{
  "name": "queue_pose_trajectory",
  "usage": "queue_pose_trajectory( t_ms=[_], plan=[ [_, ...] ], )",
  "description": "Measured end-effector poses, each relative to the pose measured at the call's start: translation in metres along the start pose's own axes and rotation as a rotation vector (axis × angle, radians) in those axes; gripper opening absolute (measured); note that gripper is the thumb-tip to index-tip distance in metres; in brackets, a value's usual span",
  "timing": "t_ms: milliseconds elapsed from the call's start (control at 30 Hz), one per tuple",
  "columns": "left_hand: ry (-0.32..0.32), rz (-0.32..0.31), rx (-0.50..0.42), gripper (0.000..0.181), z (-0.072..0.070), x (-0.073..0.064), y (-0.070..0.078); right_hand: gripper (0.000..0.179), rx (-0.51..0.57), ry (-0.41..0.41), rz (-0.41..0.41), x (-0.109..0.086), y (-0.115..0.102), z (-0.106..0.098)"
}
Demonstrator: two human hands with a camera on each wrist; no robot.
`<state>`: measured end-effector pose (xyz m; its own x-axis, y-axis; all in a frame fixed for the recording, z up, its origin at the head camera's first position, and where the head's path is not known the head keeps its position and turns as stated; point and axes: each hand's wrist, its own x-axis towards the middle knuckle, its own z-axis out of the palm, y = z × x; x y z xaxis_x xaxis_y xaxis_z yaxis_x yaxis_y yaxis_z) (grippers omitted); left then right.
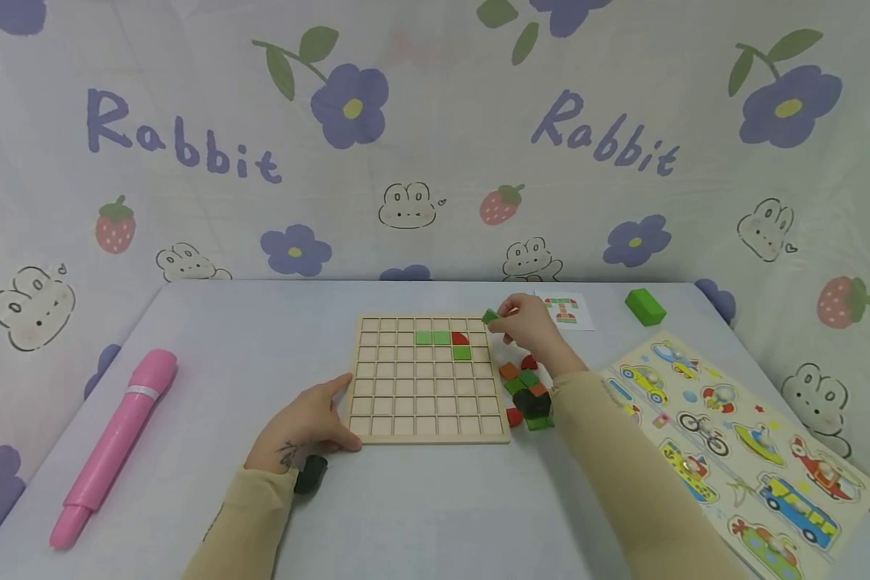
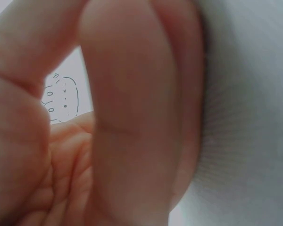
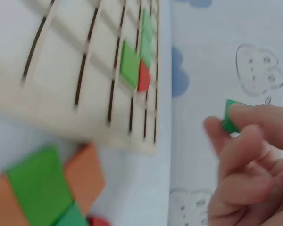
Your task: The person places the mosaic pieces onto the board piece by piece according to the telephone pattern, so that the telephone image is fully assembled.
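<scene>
My right hand pinches a small green block between thumb and fingertips, just off the far right corner of a wooden grid board. In the right wrist view, the same green block shows at the fingertips. Two light green squares and a red rounded piece sit in a row in the grid, with a green square in the cell below the red one. My left hand rests at the board's near left corner, thumb and fingers spread along its edges.
Loose red, green and orange pieces lie right of the board. Behind the right hand is a pattern card. A green box and a vehicle puzzle board stand further right; a pink stick lies left.
</scene>
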<state>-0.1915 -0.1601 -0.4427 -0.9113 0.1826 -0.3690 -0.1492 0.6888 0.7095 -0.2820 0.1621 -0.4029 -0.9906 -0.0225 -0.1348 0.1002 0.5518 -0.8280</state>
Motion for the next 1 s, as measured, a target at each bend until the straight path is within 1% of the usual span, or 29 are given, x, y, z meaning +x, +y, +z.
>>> queue_pose_trajectory(
  t_ms=[133, 233, 300, 433, 533, 700, 800, 900, 1000],
  plan=[
    [0.001, -0.006, -0.008, 0.111, 0.0, 0.001, 0.0, 0.024, 0.141, 0.006, -0.079, 0.0, -0.012, 0.011],
    [0.003, -0.007, -0.008, 0.111, 0.001, 0.001, 0.0, 0.028, 0.249, 0.006, -0.111, 0.0, -0.02, 0.02],
    [0.002, -0.006, -0.007, 0.111, 0.001, 0.001, -0.001, 0.028, 0.33, -0.001, -0.129, 0.0, -0.026, 0.026],
    [0.004, -0.007, -0.006, 0.111, 0.001, 0.001, -0.002, 0.026, 0.488, -0.031, -0.139, 0.0, -0.036, 0.038],
    [0.008, -0.008, -0.002, 0.111, 0.0, 0.001, -0.002, 0.029, 0.575, -0.058, -0.128, 0.002, -0.041, 0.049],
    [0.008, -0.01, -0.003, 0.112, 0.0, 0.001, -0.002, 0.034, 0.601, -0.096, -0.114, 0.008, -0.042, 0.069],
    [0.008, -0.016, -0.006, 0.113, 0.0, 0.001, -0.002, 0.031, 0.575, -0.104, -0.103, 0.01, -0.043, 0.08],
    [0.011, -0.018, -0.004, 0.113, 0.0, 0.001, -0.001, 0.031, 0.538, -0.098, -0.08, 0.011, -0.045, 0.09],
    [0.01, -0.015, 0.0, 0.113, -0.001, 0.001, -0.001, 0.032, 0.454, -0.083, -0.061, 0.013, -0.044, 0.098]
  ],
)
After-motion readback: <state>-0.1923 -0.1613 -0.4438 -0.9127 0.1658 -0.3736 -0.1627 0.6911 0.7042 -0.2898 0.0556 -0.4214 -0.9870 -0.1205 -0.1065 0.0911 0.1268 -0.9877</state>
